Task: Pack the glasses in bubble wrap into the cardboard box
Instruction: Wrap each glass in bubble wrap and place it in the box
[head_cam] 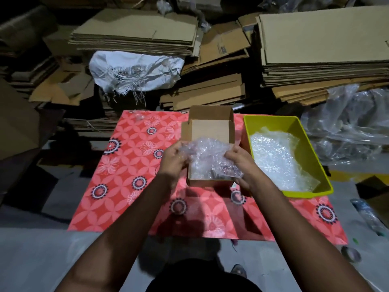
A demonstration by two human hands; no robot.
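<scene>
Presently, both hands grasp one bubble-wrap bundle (208,159) over the open cardboard box (209,131) — the left hand (173,158) pinches its left end, the right hand (242,161) grips its right side. Contents of the bundle cannot be made out. The box stands near the far edge of the red patterned mat (130,175); a yellow tray (303,144) holding more bubble wrap (275,159) sits just beside it, at the mat's right edge.

A yellow-green tray (303,131) sits just right of the hands on a red patterned cloth (130,169); flattened cardboard stacks (134,32) lie beyond them.
</scene>
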